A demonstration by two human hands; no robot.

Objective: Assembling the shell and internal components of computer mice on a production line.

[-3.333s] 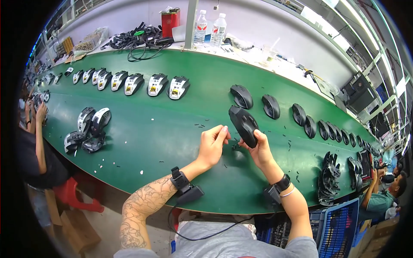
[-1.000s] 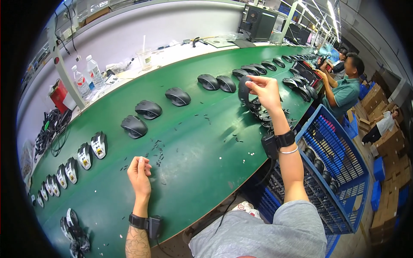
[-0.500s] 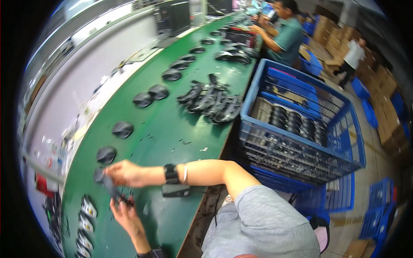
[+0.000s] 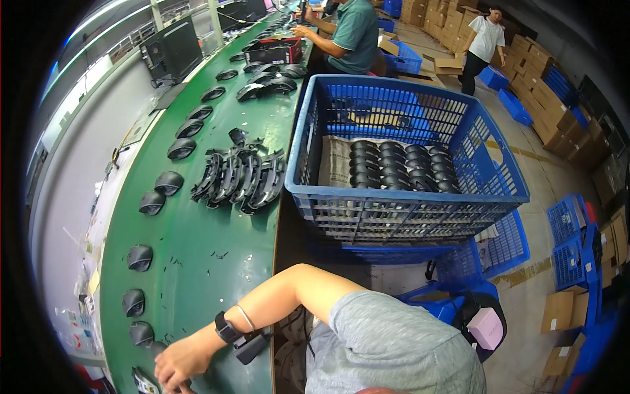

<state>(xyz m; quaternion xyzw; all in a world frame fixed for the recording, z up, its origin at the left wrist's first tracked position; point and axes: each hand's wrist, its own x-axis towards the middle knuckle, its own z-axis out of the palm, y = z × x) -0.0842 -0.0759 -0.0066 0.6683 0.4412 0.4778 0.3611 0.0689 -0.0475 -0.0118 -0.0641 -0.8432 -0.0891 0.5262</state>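
Observation:
My right hand (image 4: 181, 362) is low over the green table at the bottom left, its fingers curled down and closed. What they hold is hidden under the hand. A dark grey piece (image 4: 158, 348) shows partly at its knuckles. Just beyond lies a black curved shell (image 4: 141, 333), with another black shell (image 4: 133, 302) farther along the same row. Beside the hand, at the lower edge, a black-and-white part (image 4: 142, 382) is cut off by the picture. I cannot see my left hand.
A heap of black curved frames (image 4: 239, 174) lies on the green table (image 4: 197, 240). Right of it stands a blue crate (image 4: 410, 197) with rows of black shells (image 4: 394, 164). A co-worker (image 4: 354, 36) is at the far table edge; another person (image 4: 484, 49) stands among cartons (image 4: 528, 69).
The view has shifted, so the table and crate appear farther left. My right hand is now near the lower edge. My left hand and the dark curved piece between both hands have left sight.

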